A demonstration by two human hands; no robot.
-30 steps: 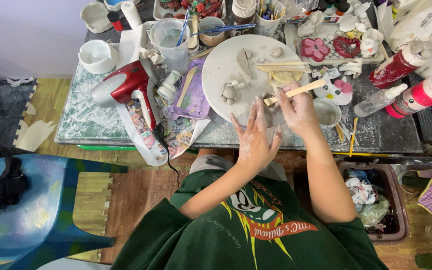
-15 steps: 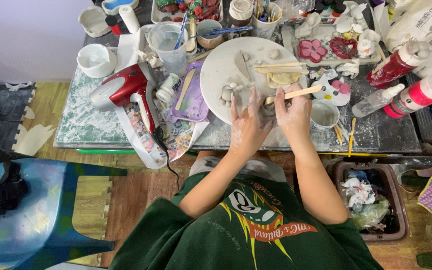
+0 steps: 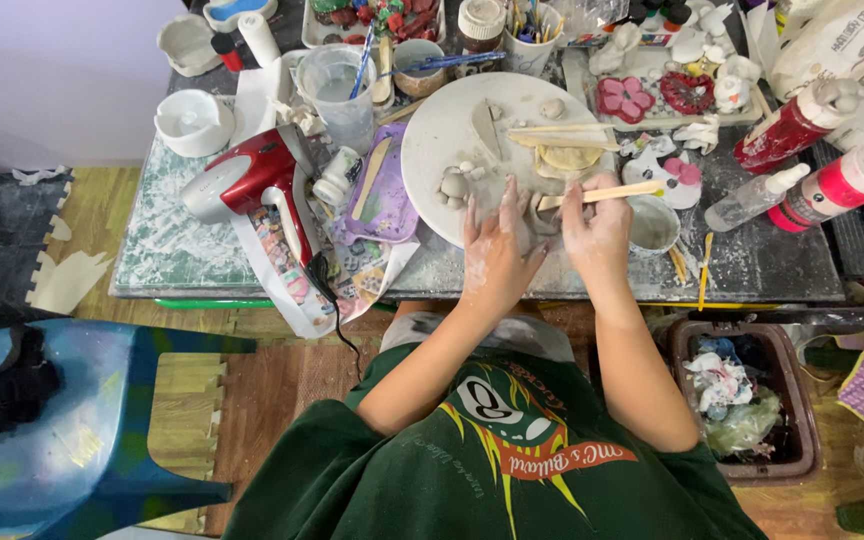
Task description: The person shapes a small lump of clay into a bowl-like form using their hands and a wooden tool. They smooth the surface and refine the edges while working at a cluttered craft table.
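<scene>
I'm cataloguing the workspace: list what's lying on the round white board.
On the round white board: small clay lumps, a flat yellowish clay piece and wooden sticks. The left hand and right hand cover its near edge, hiding whatever lies beneath.

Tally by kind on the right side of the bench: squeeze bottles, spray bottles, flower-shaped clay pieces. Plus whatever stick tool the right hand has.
Squeeze bottles, red and pink with white caps: 2
Clear spray bottle: 1
Flower-shaped clay pieces, pink and red: 2
Wooden stick in the right hand: 1
Total: 6
</scene>
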